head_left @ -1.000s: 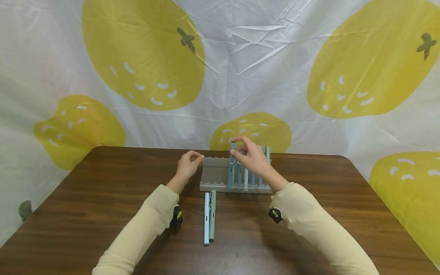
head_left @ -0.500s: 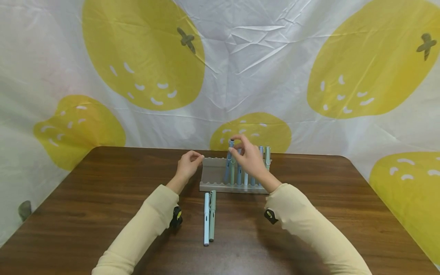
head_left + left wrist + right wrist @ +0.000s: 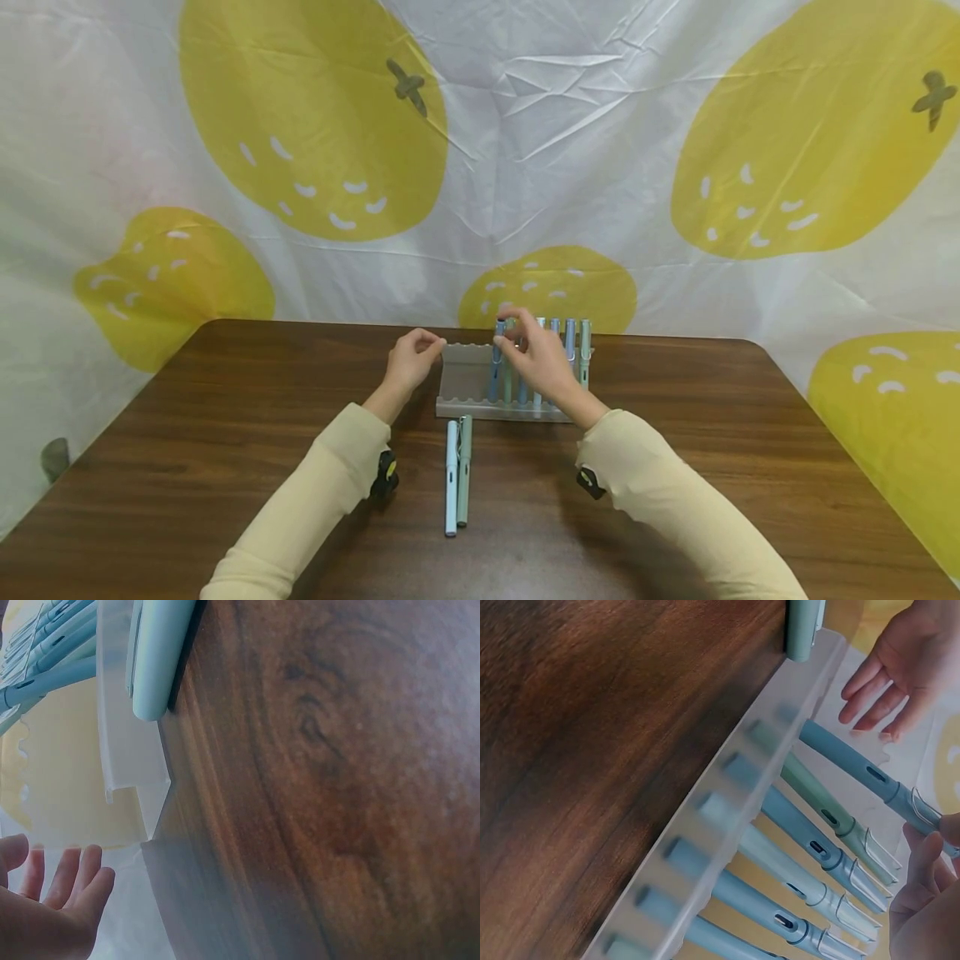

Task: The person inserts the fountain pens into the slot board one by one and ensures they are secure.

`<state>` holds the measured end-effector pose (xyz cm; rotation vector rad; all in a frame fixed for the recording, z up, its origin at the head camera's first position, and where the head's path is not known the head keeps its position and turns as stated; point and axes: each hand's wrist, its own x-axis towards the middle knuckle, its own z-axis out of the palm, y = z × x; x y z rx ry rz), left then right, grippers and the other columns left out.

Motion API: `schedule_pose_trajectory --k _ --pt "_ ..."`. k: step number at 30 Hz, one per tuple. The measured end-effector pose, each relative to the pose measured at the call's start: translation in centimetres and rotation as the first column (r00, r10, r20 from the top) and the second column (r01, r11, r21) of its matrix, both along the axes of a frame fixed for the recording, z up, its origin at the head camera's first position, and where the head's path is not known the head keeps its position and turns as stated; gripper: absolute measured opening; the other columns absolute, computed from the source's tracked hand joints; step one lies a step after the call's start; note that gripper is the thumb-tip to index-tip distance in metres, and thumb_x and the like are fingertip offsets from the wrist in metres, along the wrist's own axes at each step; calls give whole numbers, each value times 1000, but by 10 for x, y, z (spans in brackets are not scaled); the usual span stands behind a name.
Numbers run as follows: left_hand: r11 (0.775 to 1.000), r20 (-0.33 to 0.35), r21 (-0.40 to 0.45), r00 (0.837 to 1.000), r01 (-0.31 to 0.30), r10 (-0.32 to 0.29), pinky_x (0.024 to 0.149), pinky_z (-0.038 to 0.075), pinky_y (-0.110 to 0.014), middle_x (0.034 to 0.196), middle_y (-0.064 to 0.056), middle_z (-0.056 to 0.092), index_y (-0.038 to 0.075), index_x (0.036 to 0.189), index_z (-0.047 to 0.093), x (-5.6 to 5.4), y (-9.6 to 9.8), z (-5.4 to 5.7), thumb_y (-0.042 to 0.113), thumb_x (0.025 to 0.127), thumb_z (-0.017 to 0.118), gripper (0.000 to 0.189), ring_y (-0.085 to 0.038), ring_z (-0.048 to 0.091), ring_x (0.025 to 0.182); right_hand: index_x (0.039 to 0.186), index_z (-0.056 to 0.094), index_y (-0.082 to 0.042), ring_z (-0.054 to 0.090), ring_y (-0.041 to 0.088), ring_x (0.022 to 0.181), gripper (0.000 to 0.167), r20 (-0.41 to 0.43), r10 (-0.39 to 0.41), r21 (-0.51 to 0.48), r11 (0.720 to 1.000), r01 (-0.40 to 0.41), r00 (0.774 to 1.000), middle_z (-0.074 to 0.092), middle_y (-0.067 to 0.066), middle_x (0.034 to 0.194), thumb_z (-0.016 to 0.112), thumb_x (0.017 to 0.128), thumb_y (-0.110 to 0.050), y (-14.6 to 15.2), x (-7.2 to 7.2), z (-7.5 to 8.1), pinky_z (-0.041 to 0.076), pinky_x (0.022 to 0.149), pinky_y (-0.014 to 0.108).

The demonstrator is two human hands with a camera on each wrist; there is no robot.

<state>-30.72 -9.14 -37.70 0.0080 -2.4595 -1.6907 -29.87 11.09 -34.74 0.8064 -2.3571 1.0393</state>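
Observation:
A clear pen rack (image 3: pixel 463 377) with scalloped edges stands on the table. My left hand (image 3: pixel 409 363) has thumb and index finger at the rack's back left corner, pinching its edge; the other fingers extend fairly straight in the left wrist view. With thumb and fingertips, my right hand (image 3: pixel 546 358) holds the capped end of a blue pen (image 3: pixel 847 754). That pen leans in the rack as the leftmost of the row, its lower end at the front ledge. Beside it, a green pen (image 3: pixel 810 791) and several blue and pale pens sit in the notches, partly hidden by my right hand in the head view.
In front of the rack a pale blue pen (image 3: pixel 451 483) and a green pen (image 3: pixel 465 479) lie side by side on the brown wooden table (image 3: pixel 300 367). A white cloth printed with yellow lemons (image 3: pixel 315 125) hangs behind the table.
My right hand has moved slightly left, then down with the blue pen, which has gone from in front of the green pen to the spot left of it. My left hand has stayed put.

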Motion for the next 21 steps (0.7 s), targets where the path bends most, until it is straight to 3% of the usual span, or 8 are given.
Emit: schedule_pose_trajectory --k 16,21 --pt "1000 -4 -5 1000 -14 14 73 44 -38 90 -13 63 1 93 59 -1 1 0 19 87 57 19 -29 60 84 112 49 -12 49 9 46 27 44 17 12 1000 -18 999 66 8 85 57 87 -15 -2 -1 -1 37 41 27" --pt "1000 3 1 1000 -11 11 74 43 -39 91 -14 62 1 94 59 0 0 0 19 87 57 19 -30 59 86 115 47 -11 47 10 49 35 32 6 73 997 -8 999 64 5 85 62 83 -15 -1 -5 -2 37 43 27"
